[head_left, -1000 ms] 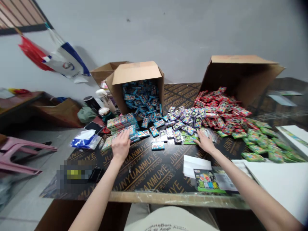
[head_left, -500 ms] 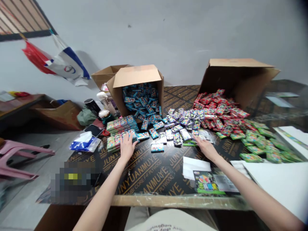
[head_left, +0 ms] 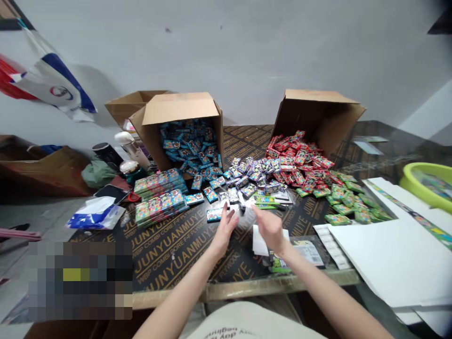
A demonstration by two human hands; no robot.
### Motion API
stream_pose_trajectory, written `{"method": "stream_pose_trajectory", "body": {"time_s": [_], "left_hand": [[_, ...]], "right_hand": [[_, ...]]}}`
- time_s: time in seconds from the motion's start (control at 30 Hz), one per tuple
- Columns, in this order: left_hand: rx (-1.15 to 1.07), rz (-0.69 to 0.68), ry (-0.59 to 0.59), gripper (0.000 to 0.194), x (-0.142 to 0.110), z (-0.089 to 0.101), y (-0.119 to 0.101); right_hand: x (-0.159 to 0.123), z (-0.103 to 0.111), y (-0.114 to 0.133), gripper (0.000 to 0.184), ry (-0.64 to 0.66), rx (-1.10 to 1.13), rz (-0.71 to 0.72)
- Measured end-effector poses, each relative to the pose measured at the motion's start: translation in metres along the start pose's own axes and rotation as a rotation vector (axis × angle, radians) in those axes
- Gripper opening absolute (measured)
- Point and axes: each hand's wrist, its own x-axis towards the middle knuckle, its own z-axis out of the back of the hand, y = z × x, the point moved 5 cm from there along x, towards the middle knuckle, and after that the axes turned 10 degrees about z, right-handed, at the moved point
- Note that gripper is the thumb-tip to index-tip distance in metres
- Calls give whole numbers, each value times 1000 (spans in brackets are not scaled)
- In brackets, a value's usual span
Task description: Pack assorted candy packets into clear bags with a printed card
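My left hand (head_left: 226,230) hovers over the dark plywood table (head_left: 169,249), fingers spread and holding nothing, just in front of a single blue packet (head_left: 214,214). My right hand (head_left: 270,228) is close beside it, fingers stretched toward the left, above a white paper slip (head_left: 259,245). The two hands nearly meet. Just beyond them lie purple packets (head_left: 254,172) and a few clear-wrapped ones (head_left: 271,200). Neat stacks of packets (head_left: 158,200) sit to the left.
A tipped carton (head_left: 180,108) spills blue packets and another carton (head_left: 318,110) spills red ones, with green packets (head_left: 349,197) further right. White boards (head_left: 391,254), a yellow-green basin (head_left: 427,179), flasks (head_left: 129,143), a phone (head_left: 111,192) and a tissue pack (head_left: 95,214) surround the spot.
Both hands pulled back from the packet piles and came together at the table's middle. My view swung right, bringing the basin into sight.
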Motion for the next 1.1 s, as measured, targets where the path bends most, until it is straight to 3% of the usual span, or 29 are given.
{"method": "stream_pose_trajectory", "body": {"time_s": [0.1, 0.2, 0.33, 0.4, 0.53, 0.67, 0.77, 0.93, 1.1], "left_hand": [[-248, 3, -23, 56, 1, -7, -3], [-345, 53, 71, 55, -11, -5, -11], [-245, 198, 304, 55, -39, -1, -10], [-194, 253, 365, 50, -49, 1, -3], [-151, 270, 340, 44, -51, 7, 6], [-62, 248, 373, 43, -48, 9, 3], [1, 220, 423, 49, -50, 7, -3], [51, 147, 436, 54, -58, 5, -14], [112, 187, 405, 42, -65, 3, -17]], "right_hand": [[1, -19, 61, 55, 11, 207, 52], [15, -15, 82, 56, 33, 339, 20], [47, 15, 51, 40, -85, 360, -199], [58, 23, 37, 39, -87, 372, -237], [64, 14, 28, 48, 129, 474, -259], [69, 20, 26, 38, 108, 354, -192], [74, 20, 25, 31, 157, 439, -146], [69, 11, 28, 33, 379, 614, -138], [65, 5, 34, 39, 570, 713, -107]]}}
